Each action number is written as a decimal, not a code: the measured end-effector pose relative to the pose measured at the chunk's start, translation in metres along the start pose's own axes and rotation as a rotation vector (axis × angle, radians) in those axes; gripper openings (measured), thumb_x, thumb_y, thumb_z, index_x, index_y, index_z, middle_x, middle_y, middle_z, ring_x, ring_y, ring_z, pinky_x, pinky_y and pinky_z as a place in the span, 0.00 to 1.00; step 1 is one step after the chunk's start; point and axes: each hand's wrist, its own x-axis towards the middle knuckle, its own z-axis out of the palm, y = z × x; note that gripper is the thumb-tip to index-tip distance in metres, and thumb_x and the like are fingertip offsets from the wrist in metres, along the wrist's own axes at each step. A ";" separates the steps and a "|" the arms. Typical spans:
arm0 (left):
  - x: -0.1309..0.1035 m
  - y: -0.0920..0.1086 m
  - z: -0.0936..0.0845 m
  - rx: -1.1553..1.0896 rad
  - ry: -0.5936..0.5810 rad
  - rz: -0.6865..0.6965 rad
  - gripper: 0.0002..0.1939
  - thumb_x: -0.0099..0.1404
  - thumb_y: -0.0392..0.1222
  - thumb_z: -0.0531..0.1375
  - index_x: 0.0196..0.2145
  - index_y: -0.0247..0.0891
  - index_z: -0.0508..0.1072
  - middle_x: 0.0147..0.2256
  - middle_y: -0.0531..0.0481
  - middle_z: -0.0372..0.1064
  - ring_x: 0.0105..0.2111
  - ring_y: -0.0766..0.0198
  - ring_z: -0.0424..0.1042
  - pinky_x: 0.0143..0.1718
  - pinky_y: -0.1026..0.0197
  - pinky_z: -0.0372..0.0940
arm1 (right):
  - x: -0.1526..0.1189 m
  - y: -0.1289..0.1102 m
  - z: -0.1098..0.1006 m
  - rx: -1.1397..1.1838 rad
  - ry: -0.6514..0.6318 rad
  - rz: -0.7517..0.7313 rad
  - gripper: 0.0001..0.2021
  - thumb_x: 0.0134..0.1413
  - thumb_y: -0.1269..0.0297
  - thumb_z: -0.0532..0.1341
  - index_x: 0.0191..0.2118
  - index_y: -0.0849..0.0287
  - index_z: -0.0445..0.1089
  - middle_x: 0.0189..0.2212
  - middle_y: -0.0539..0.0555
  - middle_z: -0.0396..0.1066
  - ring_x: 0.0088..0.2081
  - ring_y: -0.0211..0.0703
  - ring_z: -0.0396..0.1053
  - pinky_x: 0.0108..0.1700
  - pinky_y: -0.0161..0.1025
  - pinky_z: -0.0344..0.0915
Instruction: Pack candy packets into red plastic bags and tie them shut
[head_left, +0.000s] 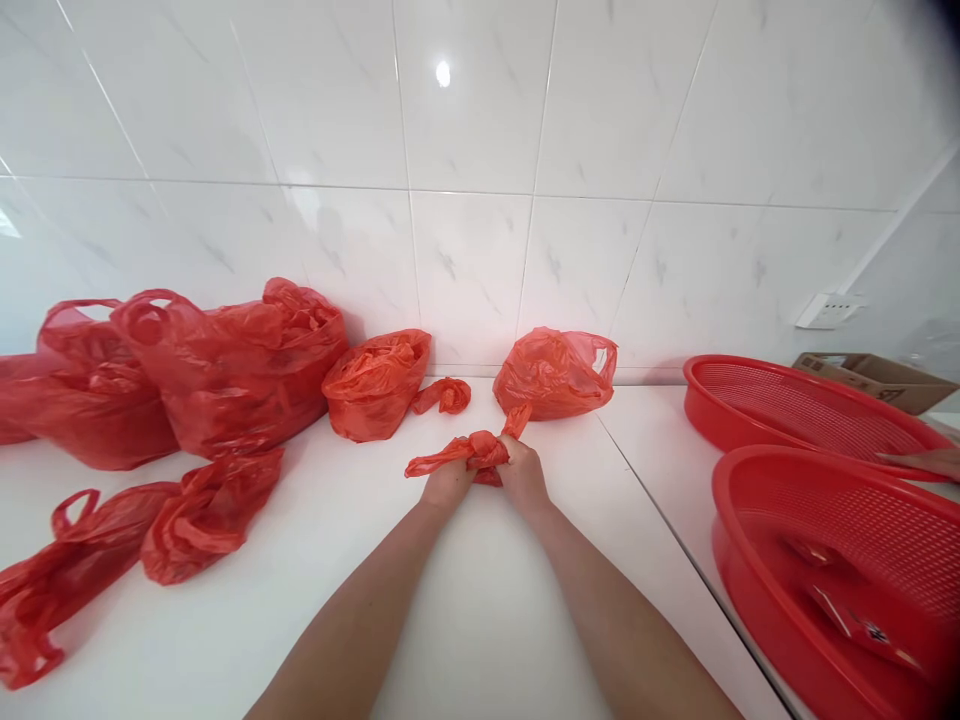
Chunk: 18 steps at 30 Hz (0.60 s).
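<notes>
Both my hands meet at a twisted red plastic bag (486, 450) just above the white table (480, 600). My left hand (448, 484) is closed on its left side, where one loose end sticks out leftward. On the other side my right hand (523, 474) grips it, with another end pointing up past the fingers. The middle of the bag looks bunched, like a knot. Most of my fingertips are hidden by the plastic. Behind my hands, near the wall, sit a small crumpled red bag (448, 396) and a filled red bag (555, 375) with a handle loop.
Filled red bags (247, 370) line the wall on the left, with a smaller one (379, 390) beside them. Crumpled red bags (202, 515) lie front left. Two red mesh baskets (724, 520) stand right; a co-worker's hand (926, 461) reaches the rear one. Behind is a cardboard box (877, 380).
</notes>
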 end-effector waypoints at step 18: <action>-0.012 -0.006 -0.029 -0.163 0.223 -0.021 0.22 0.68 0.51 0.43 0.50 0.38 0.68 0.49 0.43 0.67 0.49 0.57 0.66 0.52 0.52 0.60 | 0.006 0.017 -0.007 -0.283 -0.241 -0.058 0.30 0.55 0.50 0.53 0.61 0.59 0.55 0.55 0.60 0.62 0.55 0.53 0.60 0.56 0.50 0.55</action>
